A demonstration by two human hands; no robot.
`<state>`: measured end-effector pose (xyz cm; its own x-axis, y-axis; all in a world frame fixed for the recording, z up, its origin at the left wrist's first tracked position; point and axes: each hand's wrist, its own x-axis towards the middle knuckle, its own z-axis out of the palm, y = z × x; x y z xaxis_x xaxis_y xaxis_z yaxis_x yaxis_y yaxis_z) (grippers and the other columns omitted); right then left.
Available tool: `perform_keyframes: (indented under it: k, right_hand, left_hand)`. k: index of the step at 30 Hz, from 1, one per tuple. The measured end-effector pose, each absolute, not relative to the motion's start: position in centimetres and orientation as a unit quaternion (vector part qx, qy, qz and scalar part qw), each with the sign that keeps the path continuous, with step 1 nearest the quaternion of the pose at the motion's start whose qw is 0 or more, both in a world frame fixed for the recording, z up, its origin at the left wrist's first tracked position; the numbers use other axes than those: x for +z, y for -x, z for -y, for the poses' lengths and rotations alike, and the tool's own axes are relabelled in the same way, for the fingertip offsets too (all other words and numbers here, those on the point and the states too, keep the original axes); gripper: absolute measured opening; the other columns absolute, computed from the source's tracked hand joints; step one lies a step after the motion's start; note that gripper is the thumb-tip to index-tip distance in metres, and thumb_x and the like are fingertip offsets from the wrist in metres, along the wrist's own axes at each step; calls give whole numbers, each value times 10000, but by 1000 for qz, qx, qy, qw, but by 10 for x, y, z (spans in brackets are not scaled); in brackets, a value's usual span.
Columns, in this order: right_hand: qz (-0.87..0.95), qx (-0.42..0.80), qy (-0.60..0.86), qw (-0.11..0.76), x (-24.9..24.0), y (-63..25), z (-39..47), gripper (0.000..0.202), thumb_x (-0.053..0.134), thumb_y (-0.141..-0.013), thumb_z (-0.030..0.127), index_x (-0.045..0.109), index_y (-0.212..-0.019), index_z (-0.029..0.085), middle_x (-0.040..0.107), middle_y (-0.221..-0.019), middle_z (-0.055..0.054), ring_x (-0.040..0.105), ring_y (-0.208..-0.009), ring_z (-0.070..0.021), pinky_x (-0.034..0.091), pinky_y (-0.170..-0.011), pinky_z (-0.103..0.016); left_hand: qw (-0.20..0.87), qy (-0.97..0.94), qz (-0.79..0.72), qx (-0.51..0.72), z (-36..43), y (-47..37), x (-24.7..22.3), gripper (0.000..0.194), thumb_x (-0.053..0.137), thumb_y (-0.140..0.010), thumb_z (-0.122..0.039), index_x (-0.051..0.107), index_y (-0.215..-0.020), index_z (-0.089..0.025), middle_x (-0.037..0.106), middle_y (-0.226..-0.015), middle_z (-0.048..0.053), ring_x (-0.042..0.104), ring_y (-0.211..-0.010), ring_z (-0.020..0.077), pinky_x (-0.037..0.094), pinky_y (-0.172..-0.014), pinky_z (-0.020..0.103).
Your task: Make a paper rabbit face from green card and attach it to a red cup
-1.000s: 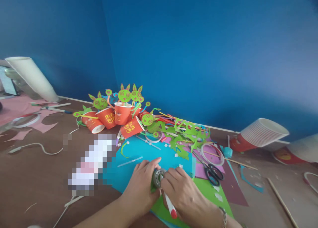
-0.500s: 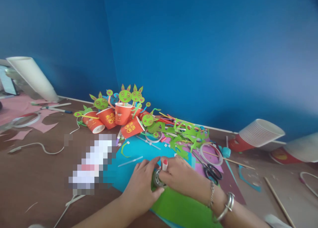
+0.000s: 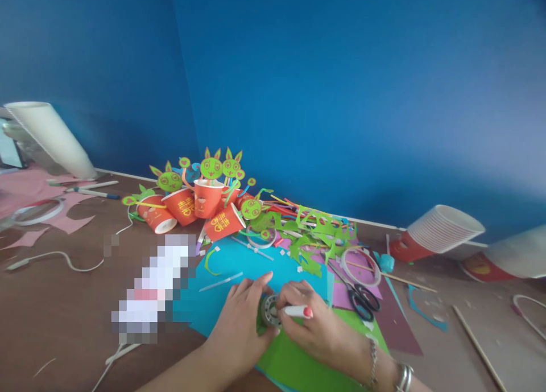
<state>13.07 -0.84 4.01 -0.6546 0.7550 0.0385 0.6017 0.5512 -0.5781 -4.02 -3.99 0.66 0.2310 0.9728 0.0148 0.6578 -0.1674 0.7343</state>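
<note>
My left hand (image 3: 241, 318) is curved around the left side of a round, ring-like object (image 3: 271, 310) with a patterned rim, which rests on green paper (image 3: 298, 360). A white marker with a red end (image 3: 298, 312) is held in my right hand (image 3: 309, 324), its other end hidden by my fingers at the ring's right side. Blue paper (image 3: 213, 301) extends behind and left of my hands. Black-handled scissors (image 3: 362, 301) lie open to the right of my right hand, partly on purple paper (image 3: 339, 292).
Red cups (image 3: 207, 198) with green rabbit-face cutouts (image 3: 211, 168) stand or lean at the back. Green paper scraps (image 3: 315, 227), straws and tape rolls (image 3: 360, 267) lie beside them. Stacked cups (image 3: 443, 230) are at right, a pixelated object (image 3: 153, 289) at left, a wooden stick (image 3: 478, 346) at far right.
My right hand has shifted right and lower, and the marker has tipped from nearly upright to nearly level, red end rightward. More of the ring shows. The view has shifted slightly.
</note>
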Motion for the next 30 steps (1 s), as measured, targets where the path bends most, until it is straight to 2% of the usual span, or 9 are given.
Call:
perform_keyframes:
  k: [6,12,14,16,19,22,25,30]
  right_hand:
    - [915,174,329,154,34,-135,12,116,441,-823,97,479,-827,206,561,-792,-1,489,-722,-154,364,-684,-299]
    - [925,122,316,172,29,-134,17,96,462,-806,111,508,-794,194,559,-745,-12,471,-685,-161,333,-654,-303]
    - [899,172,346,208,28,-137,18,90,470,-808,131,524,-778,197,569,-746,-14,478,-690,-165,333,-669,-310]
    - [819,280,417,278,27,-142,17,101,476,-834,194,537,-754,204,572,-723,-7,486,-686,-168,341,-673,-307]
    - [575,482,519,409,23,-152,14,192,506,-853,361,548,-736,214,564,-674,7,507,-690,-178,366,-671,-296]
    - [373,608,503,488,15,-161,13,238,582,-793,433,559,-721,208,556,-647,13,512,-691,-184,380,-709,-308]
    - [312,655,465,508,6,-163,15,229,614,-770,422,577,-730,199,565,-630,9,511,-696,-185,369,-742,-316]
    - [301,665,430,531,2,-160,17,211,621,-769,411,584,-743,205,571,-639,14,513,-708,-183,355,-743,-307]
  left_hand:
    - [329,-712,-572,241,39,40,8,645,567,-703,-167,391,-1322,-208,616,-1120,72,506,-1052,272,388,-910,442]
    - [323,-717,-562,255,39,40,5,641,583,-720,-194,388,-1331,-206,622,-1109,76,513,-1056,272,386,-916,433]
    - [322,-715,-566,254,39,40,6,633,588,-724,-201,393,-1327,-207,626,-1101,75,514,-1052,272,385,-917,437]
    - [325,-712,-571,247,39,41,8,653,605,-712,-197,387,-1328,-205,625,-1103,72,511,-1055,274,381,-924,447]
    - [325,-713,-569,250,39,43,7,703,636,-683,-168,371,-1332,-215,613,-1122,63,498,-1078,276,364,-950,462]
    - [313,-720,-555,276,40,45,3,731,633,-689,-143,332,-1348,-244,597,-1133,57,488,-1104,272,347,-976,469]
    - [301,-721,-548,300,42,44,-2,751,627,-712,-145,281,-1367,-268,591,-1123,51,488,-1116,266,337,-995,474]
    - [292,-729,-541,301,48,36,-2,795,633,-723,-135,224,-1385,-295,580,-1116,45,498,-1092,257,368,-972,462]
